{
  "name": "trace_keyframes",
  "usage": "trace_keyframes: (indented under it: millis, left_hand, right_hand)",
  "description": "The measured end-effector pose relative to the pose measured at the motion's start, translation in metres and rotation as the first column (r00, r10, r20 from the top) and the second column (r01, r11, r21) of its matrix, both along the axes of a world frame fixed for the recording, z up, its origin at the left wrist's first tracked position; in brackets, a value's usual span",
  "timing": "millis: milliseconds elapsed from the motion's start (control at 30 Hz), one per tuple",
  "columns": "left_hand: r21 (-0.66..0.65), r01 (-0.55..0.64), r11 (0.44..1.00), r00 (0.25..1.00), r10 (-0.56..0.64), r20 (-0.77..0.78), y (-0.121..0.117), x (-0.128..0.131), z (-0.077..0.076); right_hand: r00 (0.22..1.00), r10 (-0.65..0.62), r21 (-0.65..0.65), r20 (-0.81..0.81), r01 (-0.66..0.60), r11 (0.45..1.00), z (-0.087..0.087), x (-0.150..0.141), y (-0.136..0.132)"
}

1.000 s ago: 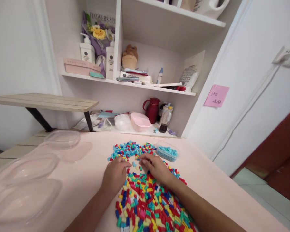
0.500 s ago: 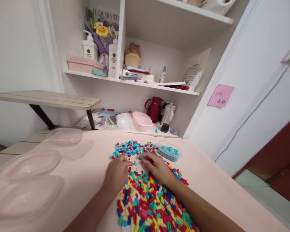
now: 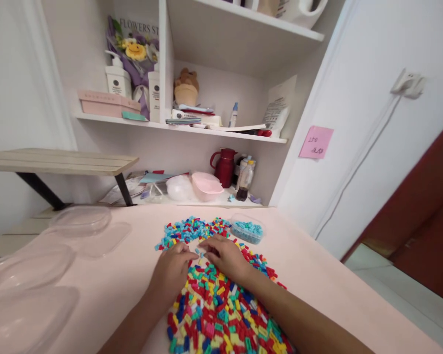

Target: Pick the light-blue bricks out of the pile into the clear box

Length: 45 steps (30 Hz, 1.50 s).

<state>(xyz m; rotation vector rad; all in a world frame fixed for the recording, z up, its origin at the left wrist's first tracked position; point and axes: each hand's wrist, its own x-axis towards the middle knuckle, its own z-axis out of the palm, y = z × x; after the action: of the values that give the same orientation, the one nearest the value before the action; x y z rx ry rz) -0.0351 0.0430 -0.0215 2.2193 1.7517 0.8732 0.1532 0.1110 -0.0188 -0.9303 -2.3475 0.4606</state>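
Over a small gap between two heaps of little plastic building bricks, my left hand (image 3: pixel 171 269) and my right hand (image 3: pixel 227 258) face each other. My left hand's thumb stretches toward a few light blue bricks (image 3: pixel 202 254); its other fingers bend down by the far heap. My right hand has its index finger and thumb apart, and I see nothing held between them. Beneath my right wrist spreads the near heap of mixed-colour bricks (image 3: pixel 214 309). The far heap (image 3: pixel 188 228), mostly blue with some red, lies beyond my fingertips.
A clear plastic box (image 3: pixel 248 230) of light blue bricks stands beyond my right hand. Several clear containers and lids (image 3: pixel 81 219) lie at the left. Behind the table are a pink bowl (image 3: pixel 206 187), a red jug (image 3: pixel 225 168) and bottles (image 3: pixel 245 182) under shelves.
The whole view has shifted, so the hands and table appear farther left. Both hands stay over the gap between the heaps, with small finger movements near the light blue bricks.
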Motion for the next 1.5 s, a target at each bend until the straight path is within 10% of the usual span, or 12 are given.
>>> trace_keyframes:
  millis: [1033, 1500]
  left_hand:
    - [-0.035, -0.092, 0.995, 0.974, 0.098, 0.203, 0.001, -0.002, 0.008]
    - [-0.033, -0.167, 0.985, 0.946, 0.17, 0.274, -0.001, -0.004, 0.005]
  right_hand:
    - [0.973, -0.1, 0.027, -0.206, 0.108, 0.994, 0.01, 0.017, 0.016]
    - [0.749, -0.389, -0.066, -0.536, 0.423, 0.904, 0.029, 0.069, 0.056]
